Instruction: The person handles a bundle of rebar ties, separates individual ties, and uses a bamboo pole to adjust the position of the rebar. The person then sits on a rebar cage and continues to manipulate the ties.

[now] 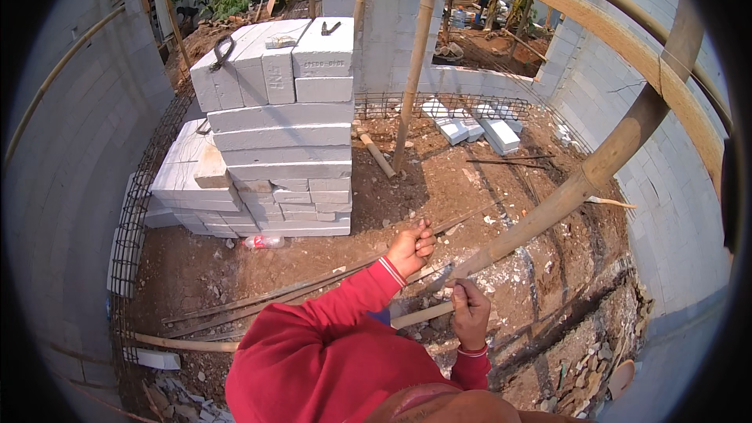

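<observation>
My left hand (413, 249) is raised in front of my body, its fingers curled closed; whatever it may hold is hidden. Lower and to the right, my right hand (471, 315) is closed with thumb and fingers pinched together. Anything in that pinch is too small to name. Just beyond the right fingertips is the lower part of a thick slanting bamboo pole (540, 215), which rises to the upper right. I cannot tell whether the fingers touch it. Both arms wear red sleeves (333, 305) with striped cuffs.
A tall stack of white blocks (282, 137) stands left of centre, a plastic bottle (265, 242) at its foot. Loose blocks (497, 135) and steel rebar cages (384, 105) lie by the far wall. Long poles (258, 298) cross the dirt floor; a bamboo post (415, 70) stands upright.
</observation>
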The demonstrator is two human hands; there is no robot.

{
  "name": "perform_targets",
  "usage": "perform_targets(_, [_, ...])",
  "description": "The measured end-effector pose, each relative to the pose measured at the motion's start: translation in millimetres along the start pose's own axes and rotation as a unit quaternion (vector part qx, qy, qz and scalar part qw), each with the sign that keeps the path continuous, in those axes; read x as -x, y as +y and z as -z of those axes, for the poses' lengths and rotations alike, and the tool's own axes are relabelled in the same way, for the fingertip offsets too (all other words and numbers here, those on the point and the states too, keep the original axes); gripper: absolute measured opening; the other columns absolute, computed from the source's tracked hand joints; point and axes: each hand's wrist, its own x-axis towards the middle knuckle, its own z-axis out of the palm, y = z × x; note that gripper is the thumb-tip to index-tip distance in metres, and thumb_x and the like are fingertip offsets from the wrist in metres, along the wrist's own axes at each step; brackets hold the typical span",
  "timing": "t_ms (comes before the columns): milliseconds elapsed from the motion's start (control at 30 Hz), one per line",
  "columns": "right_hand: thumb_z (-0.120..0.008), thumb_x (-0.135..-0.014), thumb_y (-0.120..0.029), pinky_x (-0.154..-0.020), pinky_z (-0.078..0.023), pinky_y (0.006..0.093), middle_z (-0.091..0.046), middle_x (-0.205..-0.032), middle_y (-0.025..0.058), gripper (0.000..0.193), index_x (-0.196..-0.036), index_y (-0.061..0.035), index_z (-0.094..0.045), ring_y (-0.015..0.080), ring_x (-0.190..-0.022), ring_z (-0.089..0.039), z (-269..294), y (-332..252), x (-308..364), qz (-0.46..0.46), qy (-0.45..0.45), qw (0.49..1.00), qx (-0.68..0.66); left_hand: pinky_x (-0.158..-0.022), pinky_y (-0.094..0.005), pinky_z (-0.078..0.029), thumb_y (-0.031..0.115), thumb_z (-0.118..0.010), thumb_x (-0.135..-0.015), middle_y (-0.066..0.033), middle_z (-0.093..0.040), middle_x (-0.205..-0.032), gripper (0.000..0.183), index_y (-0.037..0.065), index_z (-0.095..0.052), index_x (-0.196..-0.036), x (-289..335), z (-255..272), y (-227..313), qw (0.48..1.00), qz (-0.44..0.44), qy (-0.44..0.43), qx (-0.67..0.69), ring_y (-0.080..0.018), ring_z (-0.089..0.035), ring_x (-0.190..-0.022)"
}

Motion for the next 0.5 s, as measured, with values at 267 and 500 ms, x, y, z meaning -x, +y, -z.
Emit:
perform_targets(267, [-0.059,-0.095,-0.014,-0.058,-0.045,0.0417,-0.06,-0.069,0.0199,0.013,-0.095,-0.0021,-0.064,0.0382,-0.062,-0.058,-2.9,16.6,20.0,0.037,-0.086,0.972,0.216,-0.042,-0.0221,-0.022,0.003,-0.039,-0.102,-0.0008,-0.04,-0.072,0.011,0.005,-0.05,-0.103,-5.3,-16.1,-7.5,0.995,0.04,-0.075,0.047,-0.0076,-0.031,-0.053])
perform_targets(500, [-0.057,-0.098,-0.017,-0.056,-0.043,0.0368,-0.052,-0.063,0.0147,0.017,-0.095,-0.0017,-0.064,0.0263,-0.054,-0.053,17.9,-28.0,40.0,-0.008,-0.123,0.992,-0.018,-0.043,-0.0225,-0.022,0.01,-0.044,-0.104,-0.0005,-0.042,-0.073,0.007,0.006,-0.05,-0.104,-0.3,14.2,-12.1,0.994,0.06,-0.036,0.084,-0.0078,-0.03,-0.052])
